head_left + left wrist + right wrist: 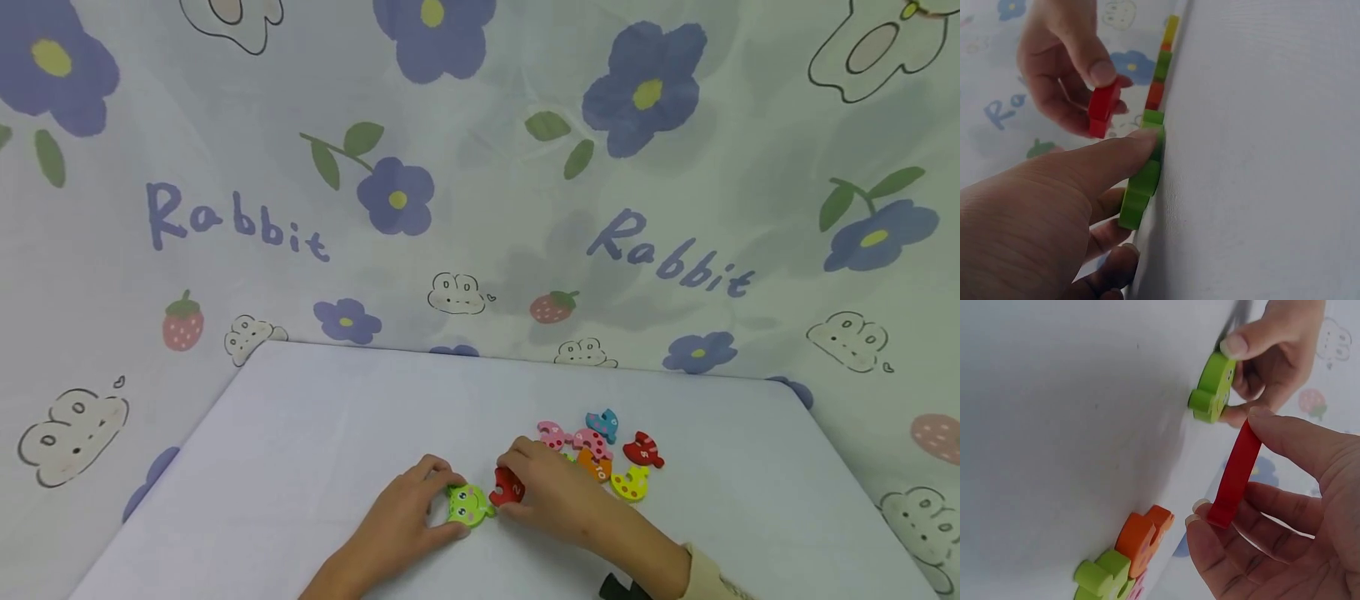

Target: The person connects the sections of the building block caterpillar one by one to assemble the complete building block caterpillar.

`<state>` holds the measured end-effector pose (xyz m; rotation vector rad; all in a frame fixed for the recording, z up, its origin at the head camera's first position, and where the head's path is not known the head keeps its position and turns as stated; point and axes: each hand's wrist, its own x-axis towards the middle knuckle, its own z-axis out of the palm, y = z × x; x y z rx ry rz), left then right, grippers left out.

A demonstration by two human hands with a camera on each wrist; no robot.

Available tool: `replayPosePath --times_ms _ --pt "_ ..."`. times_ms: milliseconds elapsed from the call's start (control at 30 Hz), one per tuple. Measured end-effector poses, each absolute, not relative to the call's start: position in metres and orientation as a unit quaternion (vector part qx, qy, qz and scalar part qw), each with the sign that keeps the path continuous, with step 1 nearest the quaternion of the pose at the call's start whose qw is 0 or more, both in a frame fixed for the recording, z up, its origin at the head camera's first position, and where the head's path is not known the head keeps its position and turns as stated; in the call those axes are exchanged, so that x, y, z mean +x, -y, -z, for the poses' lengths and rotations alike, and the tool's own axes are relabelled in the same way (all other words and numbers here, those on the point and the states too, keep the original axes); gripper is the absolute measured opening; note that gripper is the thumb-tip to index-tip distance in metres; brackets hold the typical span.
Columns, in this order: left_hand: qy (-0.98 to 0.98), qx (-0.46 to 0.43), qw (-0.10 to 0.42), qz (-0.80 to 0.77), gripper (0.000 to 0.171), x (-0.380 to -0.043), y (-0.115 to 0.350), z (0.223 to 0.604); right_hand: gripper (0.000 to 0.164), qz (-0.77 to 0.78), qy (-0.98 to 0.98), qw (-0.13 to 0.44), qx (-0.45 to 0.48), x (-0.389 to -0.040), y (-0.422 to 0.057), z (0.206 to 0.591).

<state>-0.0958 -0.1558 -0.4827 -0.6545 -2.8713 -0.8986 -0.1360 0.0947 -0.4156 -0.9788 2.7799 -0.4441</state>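
A green puzzle piece (pixel 468 506) with a smiling face lies on the white table. My left hand (pixel 408 517) grips it from the left, thumb on its near edge and fingertips on its far edge. Just to its right, my right hand (pixel 551 492) pinches a red puzzle piece (pixel 507 487) with a number on it, between thumb and fingertips. In the right wrist view the red piece (pixel 1235 475) is raised off the table and tilted. The green piece's round knob (pixel 1200 400) points toward the red one.
Several loose number pieces lie behind and right of my right hand: blue (pixel 602 425), pink (pixel 553 435), orange (pixel 596 465), yellow (pixel 630 483) and red (pixel 643 450). A black object (pixel 622 587) shows at the near edge by the right forearm. A printed curtain (pixel 480 208) hangs behind the table.
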Motion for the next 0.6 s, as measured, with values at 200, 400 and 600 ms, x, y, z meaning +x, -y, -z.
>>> replayPosePath --times_ms 200,400,600 --pt "0.932 -0.208 0.026 0.295 0.047 -0.096 0.156 0.481 0.052 0.138 -0.925 0.091 -0.343 -0.129 -0.092 0.419" --pt "0.93 -0.21 0.039 0.3 0.046 -0.095 0.155 0.482 0.049 0.138 -0.921 0.1 -0.351 -0.128 -0.091 0.428" --pt "0.928 -0.21 0.035 0.305 0.046 -0.095 0.155 0.484 0.046 0.141 -0.92 0.103 -0.35 -0.128 -0.089 0.432"
